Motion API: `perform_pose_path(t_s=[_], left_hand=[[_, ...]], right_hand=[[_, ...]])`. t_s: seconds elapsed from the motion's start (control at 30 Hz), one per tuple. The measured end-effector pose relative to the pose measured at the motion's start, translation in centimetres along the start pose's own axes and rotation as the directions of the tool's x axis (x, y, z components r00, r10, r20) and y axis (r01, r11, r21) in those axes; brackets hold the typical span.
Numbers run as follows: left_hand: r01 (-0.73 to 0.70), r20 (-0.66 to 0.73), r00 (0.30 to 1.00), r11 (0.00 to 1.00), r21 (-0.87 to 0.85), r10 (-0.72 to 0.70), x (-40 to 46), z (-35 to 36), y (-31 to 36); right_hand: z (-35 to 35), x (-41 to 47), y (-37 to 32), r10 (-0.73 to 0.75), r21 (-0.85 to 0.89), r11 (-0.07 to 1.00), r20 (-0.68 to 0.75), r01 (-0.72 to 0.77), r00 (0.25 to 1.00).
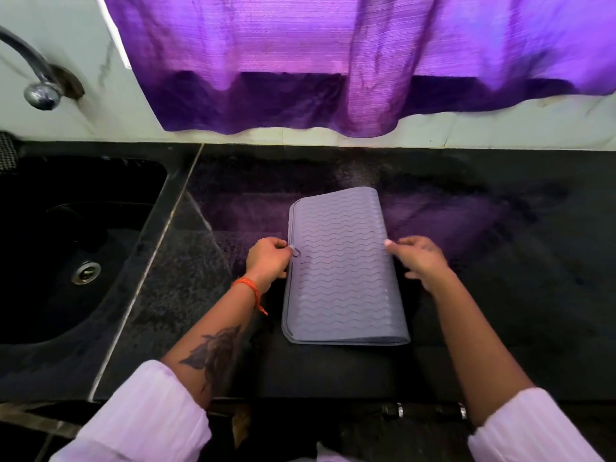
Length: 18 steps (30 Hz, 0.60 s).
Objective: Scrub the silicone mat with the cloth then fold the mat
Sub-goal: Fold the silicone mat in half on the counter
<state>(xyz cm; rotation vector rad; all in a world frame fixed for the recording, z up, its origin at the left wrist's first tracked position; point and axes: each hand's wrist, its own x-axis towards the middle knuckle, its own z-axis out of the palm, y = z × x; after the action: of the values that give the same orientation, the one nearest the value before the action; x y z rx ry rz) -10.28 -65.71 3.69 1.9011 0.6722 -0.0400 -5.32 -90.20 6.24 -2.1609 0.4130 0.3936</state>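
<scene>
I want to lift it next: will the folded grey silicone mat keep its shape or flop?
The silicone mat probably flops: it bends in a soft rounded fold at its right edge. It looks thin, so likely light. The fold may spring open.

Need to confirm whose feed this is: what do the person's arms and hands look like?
Both arms wear pale lilac sleeves pushed up the forearms. The left hand has an orange thread band at its wrist and a dark floral tattoo on the forearm. The right hand has pale-painted nails; nothing shows at its wrist.

Daylight glows through the purple curtain (333, 61), tinting the dim black countertop (500, 261) violet, while wide-angle distortion bends and softens the frame's edges.
</scene>
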Motion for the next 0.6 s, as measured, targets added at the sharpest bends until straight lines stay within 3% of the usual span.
perform_pose_path(t_s=[0.07, 0.13, 0.33, 0.6], left_hand=[[0.021, 0.032, 0.999, 1.000, -0.001, -0.021, 0.2, 0.0, 0.7], [0.043, 0.083, 0.996, 0.999, 0.024, -0.045, 0.4, -0.2, 1.4], [0.077, 0.200, 0.977, 0.997, 0.004, -0.077, 0.6, -0.9, 2.7], [0.125, 0.097, 0.990, 0.941, -0.314, -0.099, -2.1, -1.7, 1.6]], right_hand=[[-0.2, -0.8, 0.8, 0.053, 0.108, 0.991, 0.217, -0.078, 0.975], [-0.3, -1.5, 0.9, 0.019, 0.117, 0.991, 0.318, -0.059, 0.948], [-0.4, -0.8, 0.4, -0.136, 0.089, 0.989, 0.249, 0.118, 0.959], [-0.5, 1.0, -3.3, -0.307, -0.033, 0.944, 0.286, 0.329, 0.908]])
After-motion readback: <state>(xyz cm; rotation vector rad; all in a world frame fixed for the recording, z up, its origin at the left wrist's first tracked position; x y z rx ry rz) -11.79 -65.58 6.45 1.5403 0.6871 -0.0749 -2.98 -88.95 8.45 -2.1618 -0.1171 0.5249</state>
